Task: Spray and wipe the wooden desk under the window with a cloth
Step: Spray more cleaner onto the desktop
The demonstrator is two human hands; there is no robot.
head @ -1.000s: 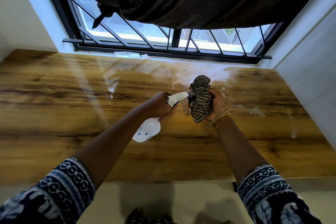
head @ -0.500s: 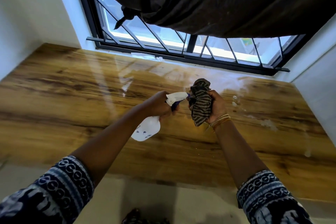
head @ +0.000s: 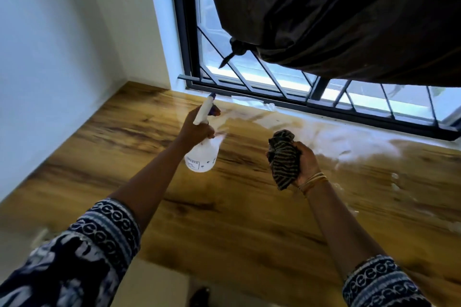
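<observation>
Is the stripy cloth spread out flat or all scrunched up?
Scrunched up. The striped cloth is bunched in the right hand, held above the desk.

Spray bottle: translucent white body, white spray head, dark blue nozzle tip and trigger; small dark print on a label near the base. Cloth: dark brown-black with thin tan stripes. Desk: warm golden-brown wood grain with darker brown streaks; pale, whitish sheen near the window. Window frame and grille: black. Curtain: dark brown. Sleeves: navy with white ring-chain bands. Bangles: gold. Wall: white.
</observation>
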